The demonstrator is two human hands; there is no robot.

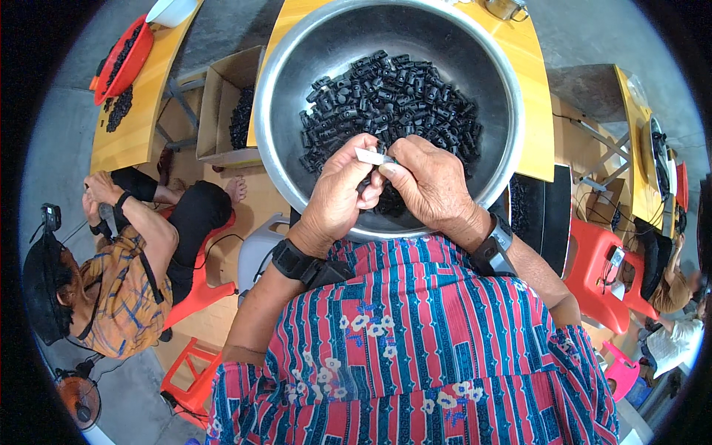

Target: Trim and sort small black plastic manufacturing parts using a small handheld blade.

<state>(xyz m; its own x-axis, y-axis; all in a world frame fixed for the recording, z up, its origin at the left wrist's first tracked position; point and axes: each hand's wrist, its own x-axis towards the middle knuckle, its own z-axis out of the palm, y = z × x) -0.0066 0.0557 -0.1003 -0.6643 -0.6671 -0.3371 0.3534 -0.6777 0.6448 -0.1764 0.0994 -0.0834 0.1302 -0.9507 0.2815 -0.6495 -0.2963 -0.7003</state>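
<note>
A wide metal bowl (515,111) stands in front of me, holding a heap of small black plastic parts (400,96). Over its near side, both hands meet. My right hand (434,182) is closed on a small, pale, flat blade (373,156), thumb pressed along it and its tip pointing left. My left hand (341,185) is pinched closed right beside the blade, around what looks like one of the small black parts, mostly hidden by the fingers. Both wrists wear dark bands.
The bowl rests on a yellow wooden table (535,141). A cardboard box (222,111) with black parts sits at left, near a seated person (122,282). Red stools (597,274) stand on both sides. On the left table is a red basin (126,59).
</note>
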